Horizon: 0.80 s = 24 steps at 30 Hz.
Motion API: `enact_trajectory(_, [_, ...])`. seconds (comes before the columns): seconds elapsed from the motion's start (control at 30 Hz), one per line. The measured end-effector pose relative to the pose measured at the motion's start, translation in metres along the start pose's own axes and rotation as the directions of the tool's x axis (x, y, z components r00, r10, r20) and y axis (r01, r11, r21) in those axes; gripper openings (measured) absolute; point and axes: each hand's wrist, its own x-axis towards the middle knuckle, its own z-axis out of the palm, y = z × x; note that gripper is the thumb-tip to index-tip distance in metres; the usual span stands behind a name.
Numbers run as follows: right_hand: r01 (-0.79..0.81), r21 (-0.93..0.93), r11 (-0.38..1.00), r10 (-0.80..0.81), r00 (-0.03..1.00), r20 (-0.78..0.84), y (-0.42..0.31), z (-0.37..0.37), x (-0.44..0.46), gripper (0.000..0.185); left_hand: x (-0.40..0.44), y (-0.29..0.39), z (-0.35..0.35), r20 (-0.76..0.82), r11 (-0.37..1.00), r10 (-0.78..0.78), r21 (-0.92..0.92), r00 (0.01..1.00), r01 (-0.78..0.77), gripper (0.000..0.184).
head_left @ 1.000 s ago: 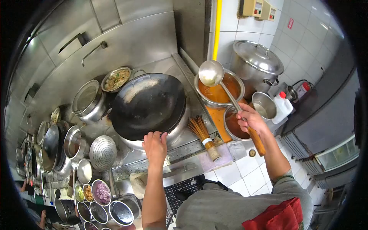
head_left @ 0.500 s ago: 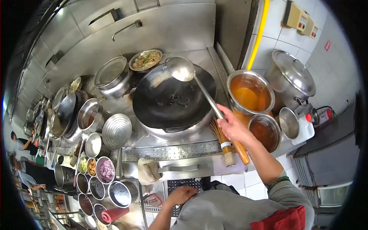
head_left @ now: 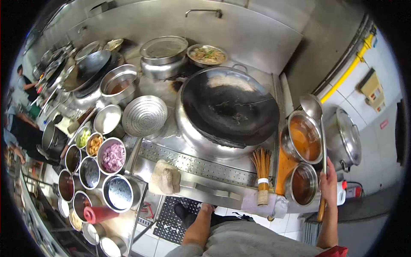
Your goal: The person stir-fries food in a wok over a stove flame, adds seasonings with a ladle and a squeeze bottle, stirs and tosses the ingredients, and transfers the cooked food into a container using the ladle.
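My right hand (head_left: 329, 183) is wrapped round the long handle of a metal ladle (head_left: 311, 106) with a wooden grip end. The ladle's bowl is raised at the far rim of a steel pot of orange liquid (head_left: 305, 138). Just left of my hand stands a smaller pot of reddish-brown liquid (head_left: 303, 184). A black wok (head_left: 231, 107) sits on the burner, with dark residue at its bottom. My left hand (head_left: 207, 208) hangs low by the counter's front edge, seen end-on; its fingers do not show clearly.
A bamboo brush (head_left: 262, 184) and a folded cloth (head_left: 165, 177) lie along the front edge. Left of the wok are a perforated strainer (head_left: 144, 115), chopped purple onion (head_left: 113, 156) and several sauce pots. A plate of food (head_left: 207, 55) stands behind. People (head_left: 28, 132) work far left.
The ladle has moved right, from above the wok to the pot of orange liquid, still in my right hand. My view has shifted, so the wok appears farther right.
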Motion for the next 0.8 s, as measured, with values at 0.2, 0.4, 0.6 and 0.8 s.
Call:
enact_trajectory(0.2, [-0.239, 0.550, 0.801, 0.171, 0.970, 0.172, -0.018, 0.042, 0.027, 0.059, 0.010, -0.012, 0.005, -0.131, 0.994, 0.094, -0.050, 0.987, -0.102, 0.045])
enact_trajectory(0.4, [-0.263, 0.854, 0.448, 0.083, 0.964, 0.254, -0.099, 0.088, 0.068, 0.053, -0.016, -0.027, -0.003, -0.263, 0.986, 0.154, 0.105, 0.952, -0.131, 0.046])
enact_trajectory(0.6, [-0.527, 0.800, 0.287, 0.137, 0.849, 0.511, -0.181, 0.107, -0.020, 0.045, -0.143, -0.043, -0.128, -0.360, 0.863, 0.356, 0.480, 0.862, -0.156, 0.032])
enact_trajectory(0.8, [-0.756, 0.655, -0.016, -0.601, 0.531, 0.598, -0.167, 0.226, 0.004, 0.049, -0.338, -0.144, -0.271, -0.643, 0.946, 0.178, -0.098, 0.745, -0.310, 0.030])
